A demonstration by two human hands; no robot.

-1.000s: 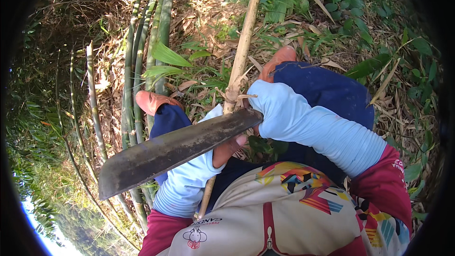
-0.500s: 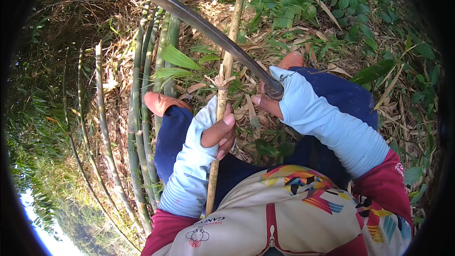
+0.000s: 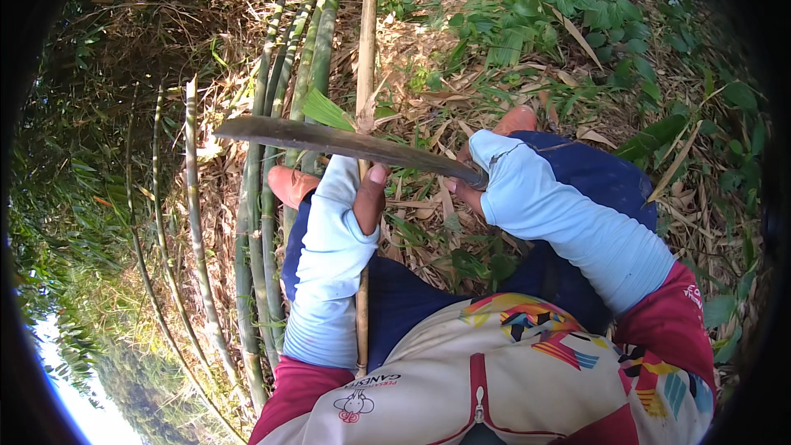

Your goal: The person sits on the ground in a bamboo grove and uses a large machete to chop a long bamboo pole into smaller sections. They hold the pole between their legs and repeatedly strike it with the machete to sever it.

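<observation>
A long, slim bamboo pole runs away from my lap, nearly upright in the picture. My left hand is closed around it below a node with ragged, peeling sheath; the thumb shows, the other fingers are mostly hidden. In my right hand is the handle of a machete, only its end near the blade showing. The machete's dark, slightly curved blade points left and crosses over the pole just beyond my left thumb. Whether the edge touches the pole I cannot tell. Light blue sleeves cover the backs of both hands.
Several green bamboo stems stand close on my left, with thinner stems farther left. Dry leaves litter the ground. Leafy green plants grow at the far right. My feet in orange-brown footwear are on either side of the pole.
The machete blade has swung down from pointing up and left to lying nearly level across the pole. My left hand and the pole have shifted slightly; the pole's far end is farther left.
</observation>
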